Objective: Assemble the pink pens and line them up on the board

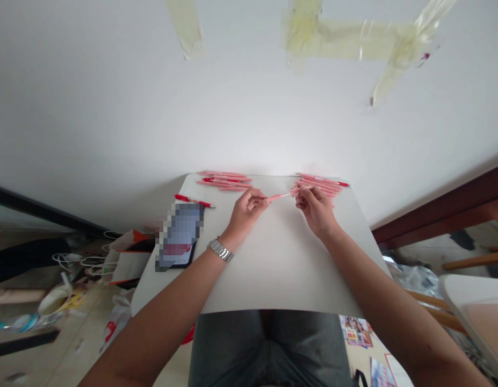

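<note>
Between both hands, above the white table (281, 269), a pink pen (284, 194) with a small white label lies nearly level. My left hand (247, 208) pinches its left end between thumb and fingers; a metal-band watch (221, 249) circles that wrist. At the pen's other end, my right hand (316, 208) is closed with thumb and fingertips together. Behind my left hand lies a row of pink pens (228, 176), a red one among them. A second group of pink pens (323, 185) is just behind my right hand, with a red pen's tip sticking out to the right.
A red pen (194, 201) lies at the table's left edge, above a dark phone-like device (186, 228) that is partly blurred. The wall (249, 118) rises behind the table. Bags (128, 260) stand on the floor at left; another white surface (474, 301) is at right.
</note>
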`<state>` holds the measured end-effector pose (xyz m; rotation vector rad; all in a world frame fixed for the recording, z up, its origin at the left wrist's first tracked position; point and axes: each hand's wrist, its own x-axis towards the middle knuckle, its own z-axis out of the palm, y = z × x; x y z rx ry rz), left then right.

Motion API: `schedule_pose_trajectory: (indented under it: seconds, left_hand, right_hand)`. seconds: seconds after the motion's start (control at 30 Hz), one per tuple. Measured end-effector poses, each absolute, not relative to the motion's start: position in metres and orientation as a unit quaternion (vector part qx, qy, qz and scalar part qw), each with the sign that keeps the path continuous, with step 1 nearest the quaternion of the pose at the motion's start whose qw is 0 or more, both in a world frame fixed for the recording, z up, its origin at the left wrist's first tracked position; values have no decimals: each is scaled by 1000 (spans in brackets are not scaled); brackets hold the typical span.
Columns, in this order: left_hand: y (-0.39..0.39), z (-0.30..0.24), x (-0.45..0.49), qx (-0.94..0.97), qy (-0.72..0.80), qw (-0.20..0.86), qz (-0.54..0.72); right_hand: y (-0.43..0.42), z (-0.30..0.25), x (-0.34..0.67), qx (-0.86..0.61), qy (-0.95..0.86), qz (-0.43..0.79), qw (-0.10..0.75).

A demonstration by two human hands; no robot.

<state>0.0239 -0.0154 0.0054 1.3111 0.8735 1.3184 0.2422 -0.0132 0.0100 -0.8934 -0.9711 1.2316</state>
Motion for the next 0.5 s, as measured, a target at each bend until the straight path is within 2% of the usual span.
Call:
schedule_pose_trajectory:
  seconds: [0.5]
  left_hand:
    - [-28,13,28,641,326,561,409]
  right_hand:
    - [-13,15,243,-394,-386,549,628]
